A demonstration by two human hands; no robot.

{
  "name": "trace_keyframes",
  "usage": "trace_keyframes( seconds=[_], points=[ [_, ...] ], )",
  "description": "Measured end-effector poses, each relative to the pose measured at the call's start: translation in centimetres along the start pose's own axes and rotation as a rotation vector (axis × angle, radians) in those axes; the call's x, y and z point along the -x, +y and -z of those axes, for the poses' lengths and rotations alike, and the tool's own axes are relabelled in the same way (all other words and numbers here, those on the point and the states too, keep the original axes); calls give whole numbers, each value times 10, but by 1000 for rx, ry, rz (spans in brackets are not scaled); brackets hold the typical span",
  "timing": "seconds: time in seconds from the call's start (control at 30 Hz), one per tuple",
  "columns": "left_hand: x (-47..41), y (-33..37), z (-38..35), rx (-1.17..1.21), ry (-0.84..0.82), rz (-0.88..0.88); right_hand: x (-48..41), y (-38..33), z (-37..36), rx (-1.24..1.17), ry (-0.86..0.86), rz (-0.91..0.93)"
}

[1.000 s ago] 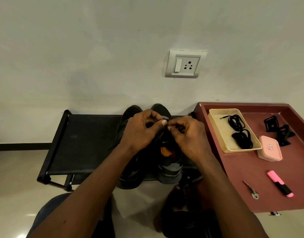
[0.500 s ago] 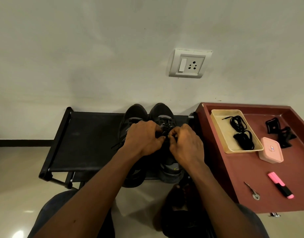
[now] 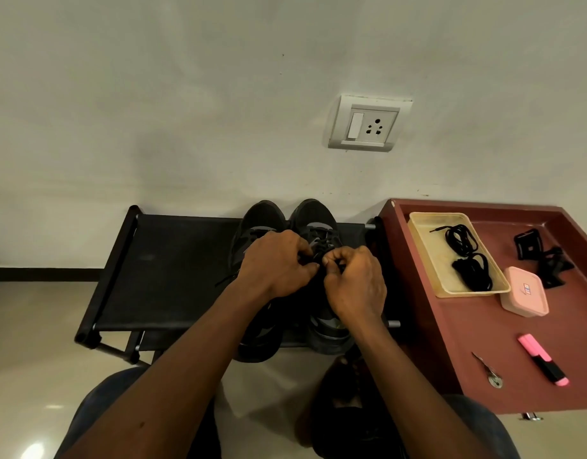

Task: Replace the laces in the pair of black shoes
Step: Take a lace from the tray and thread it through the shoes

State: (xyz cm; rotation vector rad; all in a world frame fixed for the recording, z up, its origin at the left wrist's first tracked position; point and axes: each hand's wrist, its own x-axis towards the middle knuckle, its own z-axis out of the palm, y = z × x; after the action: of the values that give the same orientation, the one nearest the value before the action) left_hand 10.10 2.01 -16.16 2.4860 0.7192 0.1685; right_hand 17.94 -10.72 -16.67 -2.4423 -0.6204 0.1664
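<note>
Left hand (image 3: 279,266): back up, wrist straight, forearm coming in from lower left. Fingers curled down and inward, tips meeting at the lace (image 3: 318,257) over the lacing of the right shoe (image 3: 313,217). Gripping the lace; exact strand hard to separate, dark on dark.

Right hand (image 3: 355,283): back up, knuckles raised, forearm from lower right. Thumb and forefinger pinched together on the same lace, other fingers tucked under the palm. Fingertips of both hands nearly touching.

Right shoe: black, toe toward the wall, upright on the rack (image 3: 173,266), heel at the near edge, midsection covered by both hands. Left shoe (image 3: 264,215) touching it on the left, parallel, partly under the left wrist. Thin lace end (image 3: 226,280) trailing from under the left hand onto the rack fabric.

Rack: black, low, against the wall. Person's knees at the bottom edge.

Table (image 3: 484,342) just right of the rack, reddish-brown, with raised rim. On it: cream tray (image 3: 428,246) holding two coiled black spare laces (image 3: 468,256); pink box (image 3: 524,296) touching the tray's near corner; black clip (image 3: 540,253) near the far right; pink highlighter (image 3: 542,359) and small metal tool (image 3: 489,369) near the front.

Socket (image 3: 368,124) on the wall above.
</note>
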Motion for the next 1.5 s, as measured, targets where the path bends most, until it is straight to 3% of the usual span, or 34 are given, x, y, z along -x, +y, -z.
trace_keyframes(
  seconds=[0.17, 0.4, 0.57, 0.8, 1.17, 1.5],
  points=[
    [-1, 0, 1, 4, -11, -8, 1, -2, 1, -65, 33, -42],
    [1, -2, 0, 8, -28, -28, 2, 0, 1, 86, -61, 113],
    [0, -7, 5, 33, -67, -67, -1, 3, 0, -1, -61, 65],
    [-2, -10, 3, 80, -36, -63, -8, 13, 6, -43, -202, 123],
    [-4, -14, 5, 125, -92, -56, -6, 2, 7, 405, 60, 288],
    [-5, -8, -6, 188, 88, 23, -5, 3, 4, 253, 53, 238]
  ],
)
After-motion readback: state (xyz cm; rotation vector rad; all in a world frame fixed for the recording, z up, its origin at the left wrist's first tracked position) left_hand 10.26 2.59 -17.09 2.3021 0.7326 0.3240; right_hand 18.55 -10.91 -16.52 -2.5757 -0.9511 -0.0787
